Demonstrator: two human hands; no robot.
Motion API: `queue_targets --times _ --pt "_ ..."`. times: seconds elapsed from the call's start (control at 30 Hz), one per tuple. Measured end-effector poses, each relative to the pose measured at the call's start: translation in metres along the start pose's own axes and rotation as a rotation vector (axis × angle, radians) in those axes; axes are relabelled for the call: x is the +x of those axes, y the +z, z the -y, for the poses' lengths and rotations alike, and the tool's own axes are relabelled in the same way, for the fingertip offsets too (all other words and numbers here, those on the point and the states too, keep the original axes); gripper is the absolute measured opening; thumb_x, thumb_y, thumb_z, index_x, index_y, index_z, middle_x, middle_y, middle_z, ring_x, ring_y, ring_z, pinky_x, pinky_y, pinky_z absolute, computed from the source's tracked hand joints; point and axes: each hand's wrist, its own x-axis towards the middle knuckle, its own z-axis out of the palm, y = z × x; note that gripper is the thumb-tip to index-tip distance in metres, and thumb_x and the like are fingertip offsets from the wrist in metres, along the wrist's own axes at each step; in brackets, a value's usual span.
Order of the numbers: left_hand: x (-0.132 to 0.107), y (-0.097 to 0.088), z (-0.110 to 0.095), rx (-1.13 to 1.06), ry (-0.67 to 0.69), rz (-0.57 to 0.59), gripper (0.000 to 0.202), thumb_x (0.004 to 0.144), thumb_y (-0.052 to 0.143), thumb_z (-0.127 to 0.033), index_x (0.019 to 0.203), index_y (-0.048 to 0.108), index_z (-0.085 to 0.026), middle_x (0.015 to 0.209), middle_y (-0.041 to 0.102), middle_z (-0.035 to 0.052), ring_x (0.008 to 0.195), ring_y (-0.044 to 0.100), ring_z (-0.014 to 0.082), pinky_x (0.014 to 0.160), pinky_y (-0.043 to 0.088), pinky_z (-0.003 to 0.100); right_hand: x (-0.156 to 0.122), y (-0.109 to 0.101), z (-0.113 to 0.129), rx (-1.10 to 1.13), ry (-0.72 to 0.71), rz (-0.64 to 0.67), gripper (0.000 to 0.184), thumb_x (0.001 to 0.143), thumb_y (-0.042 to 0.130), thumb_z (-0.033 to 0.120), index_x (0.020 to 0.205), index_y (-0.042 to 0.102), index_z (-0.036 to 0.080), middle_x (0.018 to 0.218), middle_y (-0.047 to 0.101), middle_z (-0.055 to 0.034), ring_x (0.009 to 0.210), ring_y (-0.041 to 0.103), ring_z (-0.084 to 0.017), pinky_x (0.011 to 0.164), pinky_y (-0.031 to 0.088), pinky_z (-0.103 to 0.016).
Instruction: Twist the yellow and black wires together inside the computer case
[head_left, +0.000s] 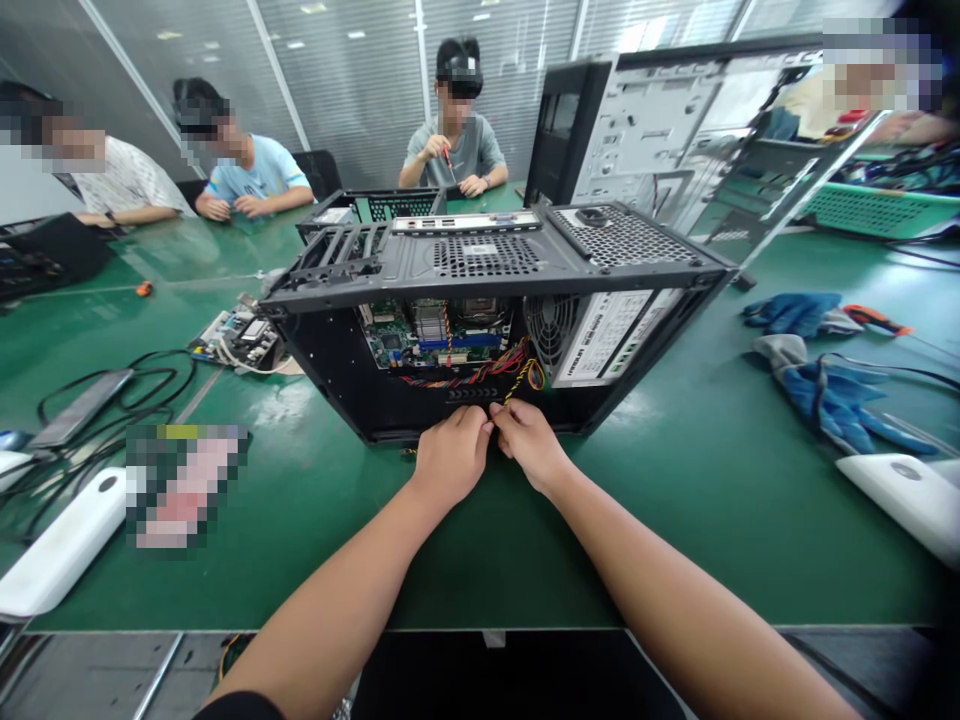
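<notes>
A black computer case [337, 360] lies on the green table with its open side toward me. Inside it are a motherboard [439, 340], a fan grille [551, 320] and a labelled power supply [606, 338]. A bundle of coloured wires [480, 376] runs along the inside. At the case's near edge, my left hand [452, 450] and my right hand [527, 440] meet with fingers pinched. Yellow-and-black cable [517, 383] leads down into my right fingers. Whatever my left fingers pinch is hidden behind them.
Another open case [637, 130] stands behind on the right. Blue gloves [832, 400] and an orange-handled screwdriver [876, 320] lie to the right, near a green basket [885, 208]. On the left are a circuit board [244, 335], black cables [161, 380] and a white device [64, 545]. Several people sit around the table.
</notes>
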Motion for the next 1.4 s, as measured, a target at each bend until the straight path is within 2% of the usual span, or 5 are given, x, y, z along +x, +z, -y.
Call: queue_targets --times 0.33,0.5,0.93,1.23,1.4 --pt "-0.0003 0.0018 0.0023 -0.029 0.046 -0.075 0.012 0.097 0.050 -0.025 0.089 0.058 -0.022 0.087 0.067 0.0019 0.077 0.065 0.0171 0.062 0.046 0.026 0.0004 0.0003 0.0006 0.035 0.009 0.004 0.048 0.073 0.074 0.056 0.061 0.041 0.024 0.045 0.035 0.0091 0.038 0.030 -0.008 0.038 0.019 -0.024" --pt "-0.0010 0.0035 0.0039 -0.077 0.055 -0.118 0.007 0.095 0.054 -0.025 0.096 0.061 -0.022 0.094 0.068 0.0018 0.082 0.065 0.0165 0.065 0.049 0.025 0.0015 -0.0004 -0.0007 0.025 0.006 -0.006 0.046 0.072 0.075 0.055 0.061 0.043 0.023 0.045 0.035 0.0090 0.040 0.029 -0.008 0.038 0.019 -0.024" --pt "-0.0017 0.0039 0.0030 0.011 0.004 -0.084 0.016 0.100 0.049 -0.031 0.093 0.060 -0.022 0.089 0.069 0.0021 0.077 0.066 0.0170 0.058 0.044 0.025 0.0015 -0.0006 -0.0014 0.016 -0.003 -0.008 0.046 0.074 0.073 0.056 0.061 0.044 0.023 0.042 0.037 0.0083 0.039 0.032 -0.008 0.039 0.021 -0.025" --pt "0.0002 0.0012 -0.0011 0.012 -0.022 -0.023 0.015 0.100 0.048 -0.028 0.091 0.058 -0.021 0.085 0.069 0.0025 0.074 0.067 0.0191 0.059 0.044 0.027 -0.0006 -0.0012 0.0018 0.028 0.006 0.033 0.045 0.075 0.073 0.055 0.063 0.043 0.023 0.044 0.037 0.0089 0.039 0.032 -0.008 0.040 0.021 -0.024" --pt "-0.0004 0.0040 0.0018 -0.048 0.011 -0.056 0.012 0.098 0.050 -0.025 0.090 0.058 -0.021 0.086 0.070 0.0017 0.077 0.067 0.0182 0.061 0.045 0.026 0.0004 -0.0017 0.0006 0.025 0.010 0.014 0.046 0.073 0.074 0.056 0.062 0.043 0.023 0.044 0.036 0.0089 0.040 0.031 -0.007 0.039 0.020 -0.024"
